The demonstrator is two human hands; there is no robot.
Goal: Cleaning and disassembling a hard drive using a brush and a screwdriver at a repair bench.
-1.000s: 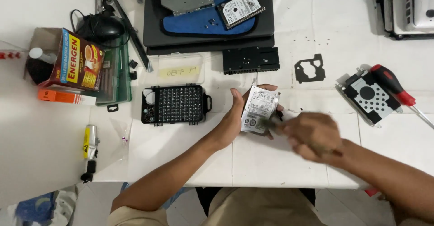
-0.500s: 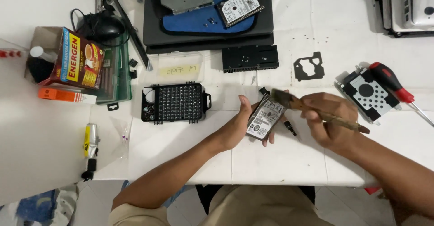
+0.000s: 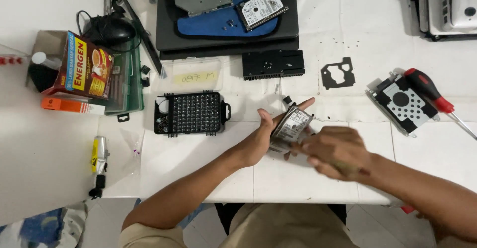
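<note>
At the far left of the white desk (image 3: 208,153) we see a red and yellow carton (image 3: 87,71) beside a green case (image 3: 126,86), and below them a small yellow and silver tool (image 3: 99,153) lying alone. Moving right, a black tray of screwdriver bits (image 3: 191,113) stands open, with a clear plastic box (image 3: 191,74) just above it. Behind, at the top, an opened black laptop (image 3: 223,14) carries 1 hard drive (image 3: 262,8) on a blue sheet. Near the middle, our left hand (image 3: 268,131) comes in from below; its fingers are curled around the small drive (image 3: 290,128), thumb up on the left edge and the index stretched out above, so the drive is held tilted just over the desk, a little right of the bit tray. Our right hand (image 3: 335,151) is just to the right, touching the lower right corner of this drive; it is blurred, its fingers look bent together around something thin, but we cannot tell what. Further right lie a black gasket-like piece (image 3: 338,73), then a metal drive bracket (image 3: 400,104), and a red-handled screwdriver (image 3: 430,91) rests partly across it.
</note>
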